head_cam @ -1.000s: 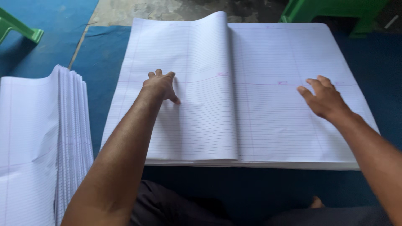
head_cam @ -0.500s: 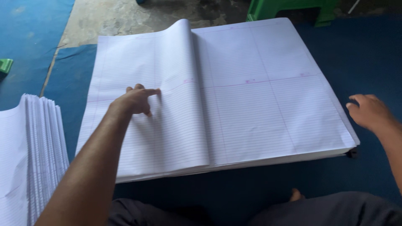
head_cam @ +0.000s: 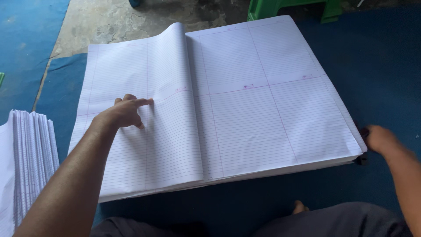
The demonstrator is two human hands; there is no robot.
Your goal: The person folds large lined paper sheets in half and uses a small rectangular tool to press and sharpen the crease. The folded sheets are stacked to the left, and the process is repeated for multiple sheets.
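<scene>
A big stack of ruled sheets [head_cam: 245,109] lay opened flat on a blue mat [head_cam: 381,66], its sheets parted along a middle fold, with the left half bulging up toward that fold. The left hand [head_cam: 124,113] rested palm down on the left half of the stack, partway between its left edge and the fold; the fingers lay close together and pointed toward the fold, flat on the paper and gripping nothing. The right hand [head_cam: 380,139] was off the paper, just beside the stack's near right corner and over the mat. It was blurred, so I could not tell whether it was spread or closed. A small dark object [head_cam: 362,159] showed at that same corner, partly under the stack. Left of the stack, well apart from it, stood a second pile of white sheets [head_cam: 30,162]. Beyond the stack's far edge were bare concrete floor [head_cam: 131,22] and a green stool [head_cam: 294,8].
</scene>
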